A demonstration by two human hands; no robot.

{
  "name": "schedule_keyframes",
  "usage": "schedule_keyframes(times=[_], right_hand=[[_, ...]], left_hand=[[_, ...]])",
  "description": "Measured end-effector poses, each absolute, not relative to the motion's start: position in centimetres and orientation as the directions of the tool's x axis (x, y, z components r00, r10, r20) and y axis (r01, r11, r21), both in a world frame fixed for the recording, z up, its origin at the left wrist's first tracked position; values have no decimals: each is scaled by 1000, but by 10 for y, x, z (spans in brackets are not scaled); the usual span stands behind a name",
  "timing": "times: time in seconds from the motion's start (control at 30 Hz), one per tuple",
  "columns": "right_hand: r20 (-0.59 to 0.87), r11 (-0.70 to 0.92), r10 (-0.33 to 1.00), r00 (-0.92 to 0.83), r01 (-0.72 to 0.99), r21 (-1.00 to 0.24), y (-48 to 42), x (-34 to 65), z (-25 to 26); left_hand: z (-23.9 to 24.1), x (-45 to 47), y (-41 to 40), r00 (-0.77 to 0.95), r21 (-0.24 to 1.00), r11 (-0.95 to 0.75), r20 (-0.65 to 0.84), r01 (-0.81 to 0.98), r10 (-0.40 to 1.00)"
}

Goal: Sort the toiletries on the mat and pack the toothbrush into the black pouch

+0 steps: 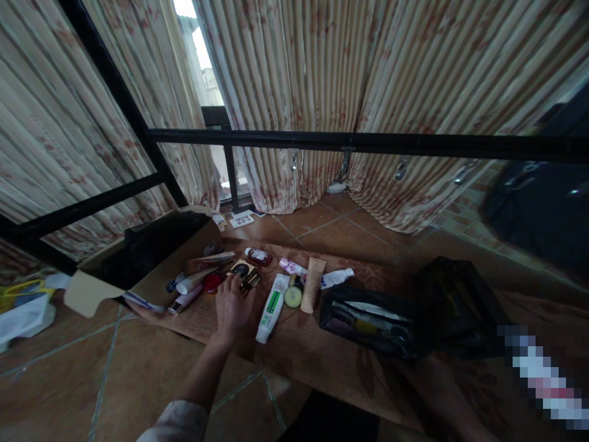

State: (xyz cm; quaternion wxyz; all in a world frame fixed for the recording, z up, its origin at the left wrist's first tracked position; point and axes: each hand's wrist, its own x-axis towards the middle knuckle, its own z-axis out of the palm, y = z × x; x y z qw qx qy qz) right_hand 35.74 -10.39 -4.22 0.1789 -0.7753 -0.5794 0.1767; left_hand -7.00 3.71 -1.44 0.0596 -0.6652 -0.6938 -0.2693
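Note:
My left hand point(232, 305) reaches out flat over a woven mat point(317, 359) with its fingers apart. The fingertips rest by a small dark compact point(241, 268) and a gold-trimmed item point(251, 280). A red round pot point(211, 282) lies just left of the hand. On its right lies a white tube with a green label point(271, 307). Beyond that are a round jar point(293, 296), a beige tube point(313, 283) and a white bottle point(337, 277). A small red-brown bottle point(258, 256) lies farther back. My right hand is out of view.
A black see-through pouch point(372, 322) with items inside and a black bag point(455, 304) lie on the right. An open cardboard box point(87, 291) holding something black is on the left. A black metal rail point(368, 144) crosses in front of curtains. Tiled floor lies nearer me.

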Motion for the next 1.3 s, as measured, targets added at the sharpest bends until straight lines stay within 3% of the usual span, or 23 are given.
schedule_keyframes(times=[0.27, 0.47, 0.6, 0.73, 0.93, 1.03, 1.3], right_hand=[[-58, -257, 963, 262, 838, -482, -106, 358, -42], [-97, -294, 954, 284, 819, -492, -103, 363, -51], [-42, -268, 959, 281, 843, -467, -103, 364, -58], [-66, -271, 960, 272, 848, -456, -104, 365, -59], [-95, -302, 951, 294, 824, -480, -103, 360, -52], [-68, -285, 955, 289, 829, -481, -103, 358, -49], [-18, -242, 965, 263, 856, -457, -104, 356, -44]], left_hand=[[-15, -81, 62, -130, 213, 59, 337, 975, 932], [-28, -77, 51, -172, 302, 90, 257, 949, 951], [-26, -74, 43, -165, 361, 54, 284, 931, 945], [-22, -61, 21, -198, 307, 85, 359, 948, 912], [-25, -25, -30, 35, 213, -97, 276, 972, 961], [-27, -14, -35, 31, 210, -71, 188, 975, 982], [-26, -27, -36, -17, 331, -18, 102, 943, 995]])
